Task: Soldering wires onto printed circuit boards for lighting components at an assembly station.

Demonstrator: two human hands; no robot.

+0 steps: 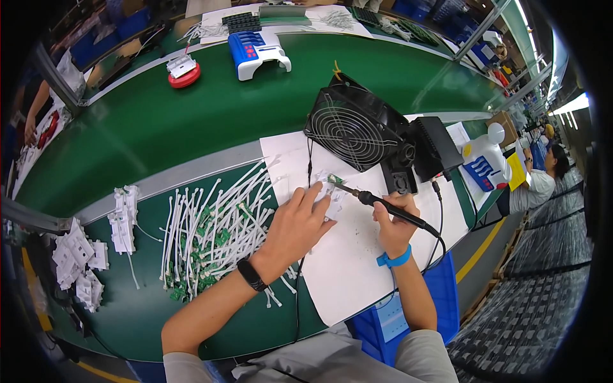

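In my right hand (397, 223) is a black soldering iron (389, 207), its tip reaching left to a small green circuit board (334, 179). That board sits at the far edge of a white plastic part (333, 205) on the white sheet (364, 255). My left hand (301, 217) presses the part down, fingers bent over it and thumb along its near side. Left of this hand lies a heap of white cables with small green boards (217, 233). Beyond my hands stands a black fan with a round wire guard (350, 131).
White plastic parts (76, 255) are piled at the left. A black box-shaped unit (435, 148) and an iron holder (401, 172) stand beside the fan. On the green belt (255, 102) rest a blue-and-white housing (258, 54) and a red piece (184, 75). A co-worker (543, 175) is at the right.
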